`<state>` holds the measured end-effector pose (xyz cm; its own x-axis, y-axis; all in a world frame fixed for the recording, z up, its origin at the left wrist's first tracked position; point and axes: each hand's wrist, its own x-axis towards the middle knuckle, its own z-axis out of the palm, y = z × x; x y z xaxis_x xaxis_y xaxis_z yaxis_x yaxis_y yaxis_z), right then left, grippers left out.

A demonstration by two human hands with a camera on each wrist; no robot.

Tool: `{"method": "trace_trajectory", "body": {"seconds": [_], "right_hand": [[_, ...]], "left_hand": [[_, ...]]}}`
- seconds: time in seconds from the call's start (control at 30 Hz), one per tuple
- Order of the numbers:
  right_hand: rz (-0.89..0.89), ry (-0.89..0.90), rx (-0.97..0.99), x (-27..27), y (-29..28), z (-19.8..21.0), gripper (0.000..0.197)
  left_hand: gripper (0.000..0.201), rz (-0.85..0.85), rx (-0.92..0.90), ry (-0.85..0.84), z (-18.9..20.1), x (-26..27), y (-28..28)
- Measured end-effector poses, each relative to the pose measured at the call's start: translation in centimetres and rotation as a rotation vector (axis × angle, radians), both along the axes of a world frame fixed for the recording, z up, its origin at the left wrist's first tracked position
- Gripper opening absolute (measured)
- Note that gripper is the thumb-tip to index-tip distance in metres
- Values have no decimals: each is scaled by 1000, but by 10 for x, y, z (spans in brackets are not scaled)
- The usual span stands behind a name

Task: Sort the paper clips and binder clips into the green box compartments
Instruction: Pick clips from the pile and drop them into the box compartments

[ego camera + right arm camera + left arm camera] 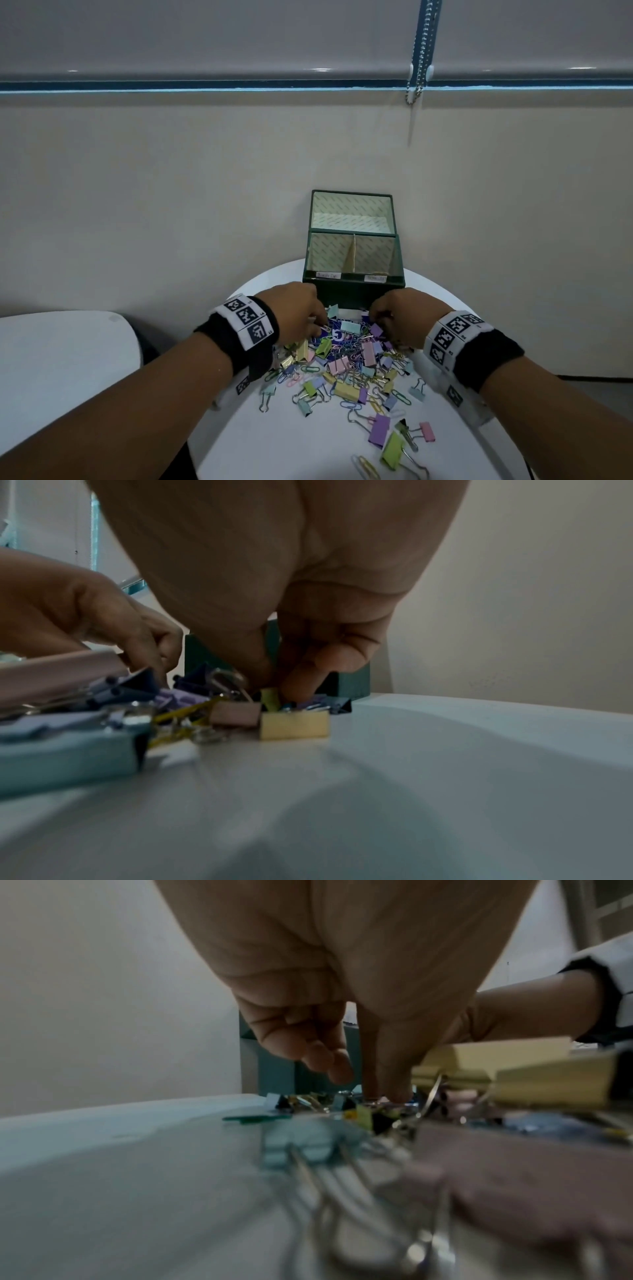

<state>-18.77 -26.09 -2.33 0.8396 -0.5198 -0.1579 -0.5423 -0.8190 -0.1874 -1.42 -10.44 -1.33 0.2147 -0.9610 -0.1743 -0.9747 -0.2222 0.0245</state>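
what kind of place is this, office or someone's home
Probably an office or study room, though not certain: a round white table against a plain beige wall, a grey roller blind with a bead chain, and a pile of pastel binder clips and paper clips.

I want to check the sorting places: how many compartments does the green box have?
3: a wide back compartment, a front left compartment and a front right compartment in the green box, all apparently empty.

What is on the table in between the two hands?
In the head view, the far end of the clip pile lies between the left hand and right hand: a pale blue binder clip, paper clips, and something dark blue underneath.
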Motion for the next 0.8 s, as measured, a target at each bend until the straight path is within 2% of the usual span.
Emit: {"method": "trace_trajectory", "body": {"seconds": [0.07, 0.17, 0.27, 0.37, 0.5, 0.57, 0.7, 0.8], "right_hand": [[-1, 24, 9, 1, 0, 0, 40], [10, 11, 3, 1, 1, 1, 34], [13, -16, -3, -1, 2, 1, 26], [18, 3, 36, -1, 3, 2, 30], [3, -3, 49, -1, 4, 2, 34], [21, -4, 19, -1, 4, 3, 30], [70, -118, -42, -3, 5, 5, 19], [147, -180, -51, -2, 9, 6, 19]], "left_hand": [[22, 16, -11, 11, 0, -1, 0], [8, 23, -46, 67, -2, -1, -1], [20, 38, -42, 98, -3, -1, 0], [32, 5, -32, 93, -2, -1, 0], [17, -8, -54, 93, -2, -1, 1], [9, -15, -69, 86, -3, -1, 1], [9, -46, -88, 60, -4, -1, 1], [8, -21, -177, 87, -5, 0, 3]]}}
